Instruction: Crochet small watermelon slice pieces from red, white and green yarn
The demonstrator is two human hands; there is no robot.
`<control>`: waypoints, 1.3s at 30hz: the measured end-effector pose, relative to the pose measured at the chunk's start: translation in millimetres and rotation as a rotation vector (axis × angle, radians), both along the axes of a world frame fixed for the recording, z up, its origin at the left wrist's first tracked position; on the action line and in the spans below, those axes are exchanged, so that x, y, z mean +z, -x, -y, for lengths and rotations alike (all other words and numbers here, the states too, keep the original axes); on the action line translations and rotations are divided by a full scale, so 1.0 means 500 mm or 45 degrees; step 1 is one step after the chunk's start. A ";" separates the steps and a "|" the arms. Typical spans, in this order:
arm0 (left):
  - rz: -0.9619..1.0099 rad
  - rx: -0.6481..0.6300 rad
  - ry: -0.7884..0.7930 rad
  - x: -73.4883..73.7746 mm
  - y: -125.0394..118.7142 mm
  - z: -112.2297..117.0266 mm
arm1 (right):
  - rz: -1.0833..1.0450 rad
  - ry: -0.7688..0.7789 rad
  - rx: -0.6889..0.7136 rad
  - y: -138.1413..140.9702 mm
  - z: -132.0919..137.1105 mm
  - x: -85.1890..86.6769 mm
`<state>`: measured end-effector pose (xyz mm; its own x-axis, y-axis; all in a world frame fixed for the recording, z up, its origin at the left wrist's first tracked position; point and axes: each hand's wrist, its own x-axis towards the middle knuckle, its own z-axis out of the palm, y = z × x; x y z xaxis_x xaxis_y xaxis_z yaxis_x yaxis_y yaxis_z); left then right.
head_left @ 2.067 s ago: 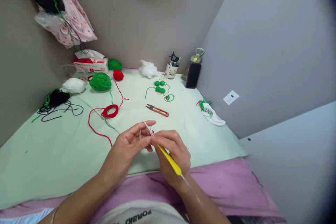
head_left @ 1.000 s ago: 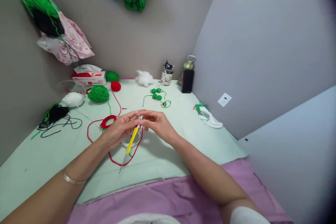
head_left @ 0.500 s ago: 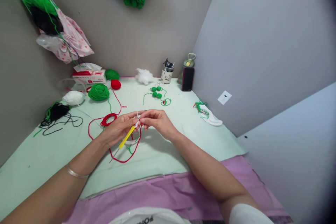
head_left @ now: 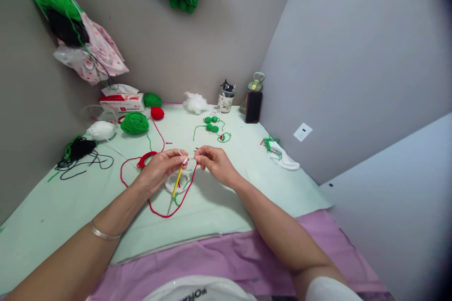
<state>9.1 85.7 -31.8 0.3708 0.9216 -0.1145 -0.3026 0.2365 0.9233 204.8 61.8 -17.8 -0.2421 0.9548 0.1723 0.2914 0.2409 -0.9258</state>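
Note:
My left hand (head_left: 163,168) pinches a small white crocheted piece (head_left: 185,160) between thumb and fingers. A yellow-handled crochet hook (head_left: 177,182) hangs down from that piece, its metal end pointing at the table. Just to the right, my right hand (head_left: 217,165) grips a strand of red yarn (head_left: 192,180) with thumb and forefinger closed. A short stretch of the strand spans the gap between both hands; the rest loops down to the table. Beneath the hands lies a ring of white yarn (head_left: 169,187), and a red yarn coil (head_left: 144,159) is partly hidden by my left hand.
Balls of green yarn (head_left: 134,123), red yarn (head_left: 157,113) and white yarn (head_left: 101,130) sit at back left, near a tissue box (head_left: 122,102) and tangled black yarn (head_left: 80,148). Small green pieces (head_left: 212,128), stuffing (head_left: 195,103), a jar (head_left: 225,101) and a phone (head_left: 253,107) stand farther back.
My right hand has moved right, away from the left, drawing the red strand out between them. The crochet hook has swung to a steeper hang. The view has shifted slightly.

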 end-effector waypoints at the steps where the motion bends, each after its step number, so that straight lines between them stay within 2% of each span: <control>1: 0.002 0.007 0.004 0.000 0.001 -0.001 | 0.038 -0.004 -0.002 -0.001 -0.001 0.001; 4: 0.008 0.015 0.021 -0.004 0.005 -0.003 | 0.200 -0.015 -0.055 -0.011 -0.007 0.001; 10: 0.022 0.111 0.076 -0.015 0.014 -0.009 | 0.639 -0.038 -0.357 -0.060 -0.025 -0.010; 15: 0.032 0.159 0.125 -0.014 0.015 -0.010 | 0.778 0.081 -0.360 -0.077 -0.045 -0.027; 20: 0.080 0.190 0.157 -0.016 0.015 -0.011 | 0.532 0.117 -0.287 -0.079 -0.056 -0.017; 25: 0.132 0.226 0.149 -0.022 0.021 -0.017 | 0.116 0.216 -0.024 -0.061 -0.032 0.004; 30: 0.181 0.264 0.126 -0.019 0.029 -0.018 | -0.084 0.341 0.170 -0.032 -0.012 0.001; 36: 0.222 0.307 0.098 -0.014 0.034 -0.015 | -0.135 0.346 0.051 -0.025 -0.016 -0.009; 39: 0.238 0.328 0.089 -0.015 0.034 -0.015 | -0.130 0.335 0.054 -0.026 -0.013 -0.008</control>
